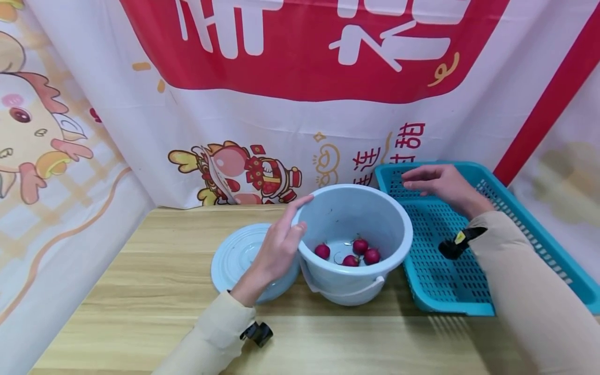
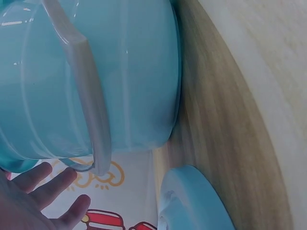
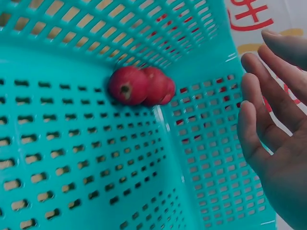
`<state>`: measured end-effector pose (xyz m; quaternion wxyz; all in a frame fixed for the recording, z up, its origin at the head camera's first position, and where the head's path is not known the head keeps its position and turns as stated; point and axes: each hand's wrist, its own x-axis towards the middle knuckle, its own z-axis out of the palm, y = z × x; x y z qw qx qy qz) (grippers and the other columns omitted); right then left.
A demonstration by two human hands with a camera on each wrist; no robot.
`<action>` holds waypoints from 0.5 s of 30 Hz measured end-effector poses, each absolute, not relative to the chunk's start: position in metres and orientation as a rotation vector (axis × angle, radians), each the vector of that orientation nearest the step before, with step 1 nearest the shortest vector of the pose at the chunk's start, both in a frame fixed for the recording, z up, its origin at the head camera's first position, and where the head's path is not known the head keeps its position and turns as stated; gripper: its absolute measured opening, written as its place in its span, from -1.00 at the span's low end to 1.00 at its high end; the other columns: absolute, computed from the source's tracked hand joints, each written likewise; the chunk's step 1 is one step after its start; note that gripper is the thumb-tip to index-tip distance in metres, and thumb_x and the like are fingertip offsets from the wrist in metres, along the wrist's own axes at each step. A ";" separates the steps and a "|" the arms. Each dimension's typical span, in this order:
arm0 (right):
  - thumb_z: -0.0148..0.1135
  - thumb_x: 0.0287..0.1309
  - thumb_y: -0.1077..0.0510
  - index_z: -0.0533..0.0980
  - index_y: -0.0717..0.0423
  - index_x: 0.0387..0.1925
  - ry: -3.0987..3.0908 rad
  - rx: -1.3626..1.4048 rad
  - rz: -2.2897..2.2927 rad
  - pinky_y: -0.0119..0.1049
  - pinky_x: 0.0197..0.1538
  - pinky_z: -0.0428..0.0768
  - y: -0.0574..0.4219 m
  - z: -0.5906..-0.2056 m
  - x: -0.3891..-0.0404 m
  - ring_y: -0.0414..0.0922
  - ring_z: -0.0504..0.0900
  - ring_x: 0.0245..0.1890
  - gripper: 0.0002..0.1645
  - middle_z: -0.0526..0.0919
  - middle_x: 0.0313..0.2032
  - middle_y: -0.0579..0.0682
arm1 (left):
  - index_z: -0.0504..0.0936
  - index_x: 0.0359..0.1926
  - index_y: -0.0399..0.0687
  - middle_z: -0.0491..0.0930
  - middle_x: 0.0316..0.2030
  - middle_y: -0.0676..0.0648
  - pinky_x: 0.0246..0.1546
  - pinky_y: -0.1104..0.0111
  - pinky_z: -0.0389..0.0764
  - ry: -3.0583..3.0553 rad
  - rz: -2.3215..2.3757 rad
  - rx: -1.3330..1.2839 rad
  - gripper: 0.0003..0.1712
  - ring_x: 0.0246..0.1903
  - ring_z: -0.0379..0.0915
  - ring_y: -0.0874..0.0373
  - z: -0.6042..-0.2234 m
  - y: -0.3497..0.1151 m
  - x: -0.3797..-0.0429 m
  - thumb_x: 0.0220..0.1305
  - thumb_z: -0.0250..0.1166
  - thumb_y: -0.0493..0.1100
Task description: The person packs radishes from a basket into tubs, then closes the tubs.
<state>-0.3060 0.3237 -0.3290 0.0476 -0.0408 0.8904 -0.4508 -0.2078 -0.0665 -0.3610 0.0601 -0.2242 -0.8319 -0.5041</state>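
Note:
A light blue bucket (image 1: 349, 284) stands on the table with several small red radishes (image 1: 322, 251) at its bottom. My left hand (image 1: 281, 242) rests against the left side of the bucket's rim, its fingers fairly straight; in the left wrist view those fingers (image 2: 55, 184) are spread beside the bucket wall. Over the far part of a teal slotted basket (image 1: 450, 307), my right hand (image 1: 445, 187) hovers with loosely bent fingers and holds nothing. In the right wrist view, a few red radishes (image 3: 128, 86) lie together in a corner of the basket, which the right hand hides in the head view.
A round light blue lid (image 1: 234, 255) lies on the wooden table (image 1: 140, 291) left of the bucket, partly behind my left hand. The basket stands close to the bucket's right side. A printed cloth (image 1: 281, 125) hangs behind the table.

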 end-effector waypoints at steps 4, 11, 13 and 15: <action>0.33 0.36 -0.27 0.42 0.02 0.51 2.684 -0.118 -1.306 0.05 0.33 0.65 0.323 -0.336 -0.308 0.12 0.42 0.42 -0.16 0.47 0.49 0.15 | 0.22 0.62 0.32 0.26 0.62 0.06 0.46 -0.17 0.47 -2.516 -1.512 -0.684 -0.33 0.57 0.28 -0.03 -0.361 -0.067 -0.207 0.54 -0.10 -0.04; 0.32 0.43 -0.15 0.43 0.05 0.48 2.632 -0.138 -1.206 0.21 0.36 0.60 0.325 -0.350 -0.310 0.22 0.40 0.42 -0.27 0.49 0.44 0.24 | 0.20 0.62 0.33 0.26 0.62 0.08 0.43 -0.17 0.51 -2.525 -1.516 -0.690 -0.34 0.55 0.30 -0.01 -0.360 -0.066 -0.204 0.56 -0.07 -0.05; 0.30 0.45 -0.11 0.44 0.06 0.47 2.617 -0.149 -1.181 0.20 0.33 0.63 0.325 -0.354 -0.310 0.24 0.40 0.42 -0.31 0.51 0.43 0.26 | 0.20 0.62 0.33 0.27 0.62 0.08 0.41 -0.17 0.53 -2.520 -1.512 -0.695 -0.34 0.55 0.31 -0.01 -0.360 -0.066 -0.204 0.56 -0.06 -0.05; 0.29 0.46 -0.06 0.45 0.08 0.46 2.607 -0.159 -1.151 0.18 0.31 0.65 0.325 -0.358 -0.311 0.26 0.40 0.42 -0.34 0.51 0.43 0.28 | 0.21 0.62 0.33 0.27 0.61 0.09 0.41 -0.17 0.53 -2.520 -1.508 -0.694 -0.34 0.54 0.31 0.00 -0.360 -0.065 -0.204 0.56 -0.07 -0.04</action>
